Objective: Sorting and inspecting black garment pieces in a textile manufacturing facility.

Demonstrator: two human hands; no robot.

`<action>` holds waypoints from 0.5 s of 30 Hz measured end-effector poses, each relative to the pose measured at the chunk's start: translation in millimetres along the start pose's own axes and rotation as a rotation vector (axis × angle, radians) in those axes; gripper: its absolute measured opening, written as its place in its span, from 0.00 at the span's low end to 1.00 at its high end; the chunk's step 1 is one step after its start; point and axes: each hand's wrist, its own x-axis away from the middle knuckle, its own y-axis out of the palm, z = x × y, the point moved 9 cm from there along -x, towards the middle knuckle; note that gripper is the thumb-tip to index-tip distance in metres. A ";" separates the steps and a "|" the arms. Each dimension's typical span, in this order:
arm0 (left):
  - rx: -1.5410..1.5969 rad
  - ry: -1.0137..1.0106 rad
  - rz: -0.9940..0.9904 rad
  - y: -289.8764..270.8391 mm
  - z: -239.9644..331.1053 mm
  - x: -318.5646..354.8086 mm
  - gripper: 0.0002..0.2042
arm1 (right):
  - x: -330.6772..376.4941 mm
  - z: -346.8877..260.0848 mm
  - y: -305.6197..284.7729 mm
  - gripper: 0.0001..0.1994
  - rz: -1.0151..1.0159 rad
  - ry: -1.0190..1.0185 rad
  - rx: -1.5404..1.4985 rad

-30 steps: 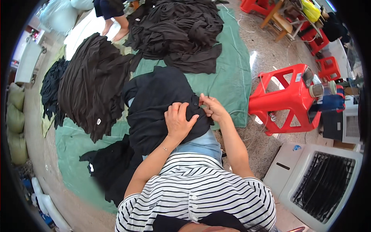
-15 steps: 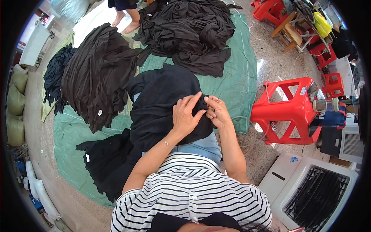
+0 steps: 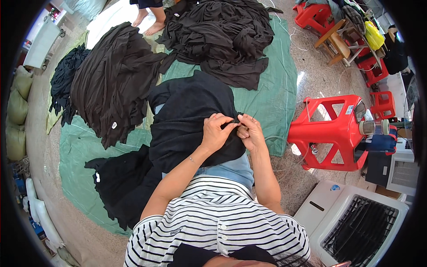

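Observation:
A black garment [image 3: 191, 104] lies spread over my lap, on top of light blue jeans [image 3: 227, 170]. My left hand [image 3: 217, 132] pinches a fold at its right edge between thumb and index finger. Right beside it, my right hand [image 3: 250, 131] has its fingers curled and pressed on the same edge. The two hands nearly meet there. Whether anything small, such as a tool, sits between the right fingers is too small to tell. Another black garment [image 3: 124, 182] with a small white tag lies on the green sheet to my left.
Dark brown cloth piles [image 3: 113, 80] and a larger black pile [image 3: 218, 35] cover the green sheet [image 3: 278, 89]. A person's bare feet [image 3: 155, 28] stand at the far side. On my right are a red stool [image 3: 327, 129] with a jar on it and a white air cooler [image 3: 360, 222].
My left hand's fingers have drawn together into a pinch on the garment's edge. Both hands have stayed close together there. The view has shifted slightly.

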 end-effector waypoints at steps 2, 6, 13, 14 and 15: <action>0.111 0.016 0.092 -5.4 -0.8 1.0 0.08 | -0.1 3.0 0.7 0.07 0.015 0.024 0.095; 0.069 -0.024 0.114 -6.1 -3.0 2.9 0.08 | 13.8 -19.2 5.5 0.15 0.164 -0.213 0.593; -0.058 -0.042 0.050 2.0 -4.9 2.1 0.07 | 50.5 -59.1 44.0 0.20 0.080 -0.676 1.301; -0.093 -0.023 0.043 3.2 -3.0 1.6 0.07 | 52.6 -59.1 44.4 0.20 0.078 -0.674 1.303; -0.093 -0.025 0.045 3.2 -2.6 1.1 0.07 | 54.1 -59.3 44.9 0.17 0.097 -0.678 1.360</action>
